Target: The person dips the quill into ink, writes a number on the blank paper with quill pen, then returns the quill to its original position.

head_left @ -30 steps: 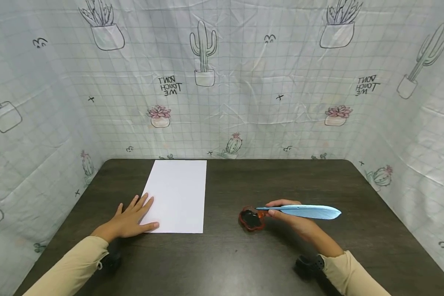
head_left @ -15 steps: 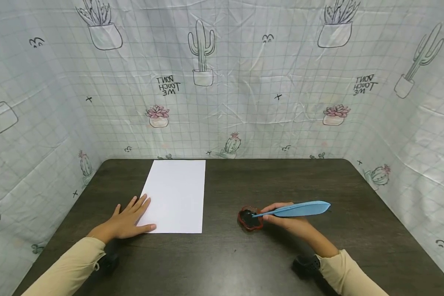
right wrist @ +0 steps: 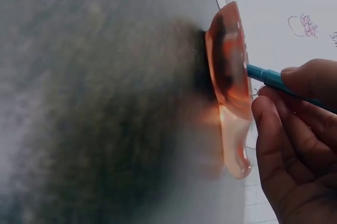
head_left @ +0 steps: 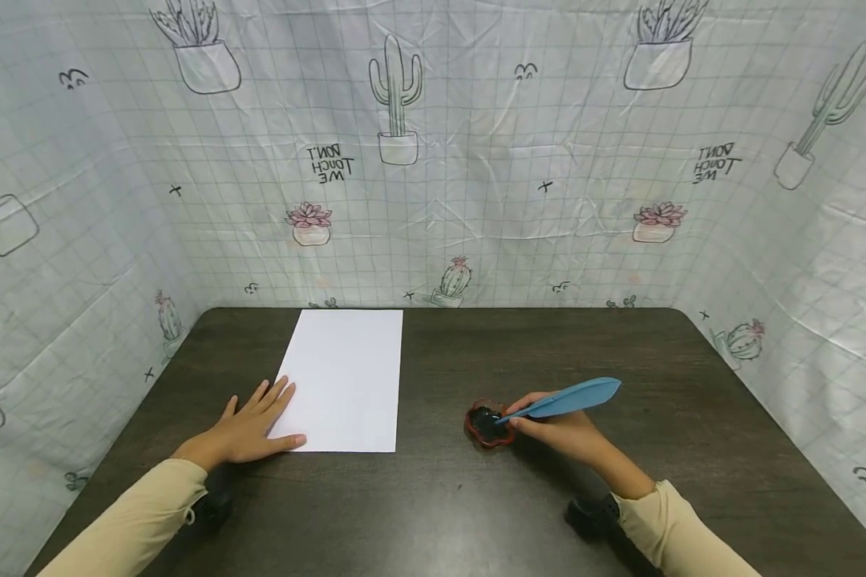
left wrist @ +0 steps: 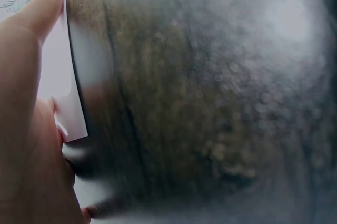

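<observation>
A blue quill pen (head_left: 573, 398) is pinched between the thumb and fingers of my right hand (head_left: 559, 433). Its tip points down into a small red-orange, scallop-edged dish (head_left: 471, 433) that holds dark ink (head_left: 485, 420). In the right wrist view the translucent dish (right wrist: 231, 50) shows side-on, and the pen's shaft (right wrist: 266, 75) passes behind its rim, so the tip is hidden there. My left hand (head_left: 248, 425) lies flat with spread fingers on the lower left edge of a blank white sheet of paper (head_left: 346, 377). The left wrist view shows its thumb (left wrist: 45, 10) on the paper's edge.
Both things lie on a dark wooden table (head_left: 433, 505). A white curtain (head_left: 476, 160) printed with cacti stands behind it and along both sides. Dark wrist-worn devices (head_left: 593, 517) sit under both forearms.
My right hand has lowered the quill's tip into the dish, and the feather has swung from nearly level to tilted up toward the left. The left hand stays on the paper.
</observation>
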Action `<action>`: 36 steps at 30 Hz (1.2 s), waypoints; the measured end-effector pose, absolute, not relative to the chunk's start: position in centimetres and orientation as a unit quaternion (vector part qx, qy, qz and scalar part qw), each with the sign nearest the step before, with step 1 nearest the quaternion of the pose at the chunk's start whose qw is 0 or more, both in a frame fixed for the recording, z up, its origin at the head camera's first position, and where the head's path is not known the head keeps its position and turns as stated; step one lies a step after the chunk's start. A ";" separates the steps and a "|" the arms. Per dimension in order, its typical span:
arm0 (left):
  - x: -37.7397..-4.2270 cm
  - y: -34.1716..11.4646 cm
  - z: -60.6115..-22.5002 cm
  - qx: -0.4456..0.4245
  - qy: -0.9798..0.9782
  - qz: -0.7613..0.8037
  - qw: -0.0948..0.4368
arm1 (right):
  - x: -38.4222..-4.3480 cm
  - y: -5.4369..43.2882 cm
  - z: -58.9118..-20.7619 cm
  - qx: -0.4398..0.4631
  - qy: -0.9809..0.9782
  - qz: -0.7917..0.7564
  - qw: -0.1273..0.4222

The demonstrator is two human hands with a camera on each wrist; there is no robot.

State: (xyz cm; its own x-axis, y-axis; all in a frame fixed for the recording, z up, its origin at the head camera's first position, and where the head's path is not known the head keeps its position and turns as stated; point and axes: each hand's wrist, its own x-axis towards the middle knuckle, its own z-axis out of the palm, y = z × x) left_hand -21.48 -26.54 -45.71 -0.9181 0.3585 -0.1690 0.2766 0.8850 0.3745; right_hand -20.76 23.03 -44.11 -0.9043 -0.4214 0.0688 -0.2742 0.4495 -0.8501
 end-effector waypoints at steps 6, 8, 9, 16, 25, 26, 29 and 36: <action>-21.6 -26.5 -45.7 0.167 0.962 0.180 0.121 | -21.0 22.9 -43.9 -0.221 0.863 -0.452 0.052; -21.6 -26.5 -45.7 0.170 0.960 0.186 0.119 | -21.1 22.8 -43.9 -0.229 0.863 -0.447 0.054; -21.6 -26.5 -45.8 0.169 0.961 0.182 0.121 | -21.2 22.8 -43.9 -0.233 0.863 -0.445 0.056; -22.0 -26.9 -46.8 0.161 0.965 0.165 0.123 | -21.4 22.4 -43.4 -0.252 0.873 -0.412 0.066; -22.2 -26.9 -47.0 0.161 0.965 0.169 0.117 | -21.7 21.8 -42.8 -0.278 0.879 -0.384 0.043; -22.2 -26.9 -47.0 0.161 0.966 0.168 0.117 | -21.7 21.8 -42.8 -0.281 0.879 -0.383 0.041; -22.2 -27.0 -47.0 0.161 0.966 0.167 0.118 | -21.7 21.8 -42.8 -0.287 0.877 -0.383 0.038; -22.3 -27.1 -47.0 0.161 0.966 0.166 0.117 | -21.8 21.5 -42.8 -0.296 0.876 -0.379 0.040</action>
State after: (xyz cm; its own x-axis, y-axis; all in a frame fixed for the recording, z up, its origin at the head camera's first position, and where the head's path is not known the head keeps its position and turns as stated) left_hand -22.31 -27.08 -47.03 -0.9209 0.3497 -0.1719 0.2725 0.8933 0.3575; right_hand -21.80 21.52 -42.81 -0.8215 -0.5489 0.1544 -0.4880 0.5369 -0.6881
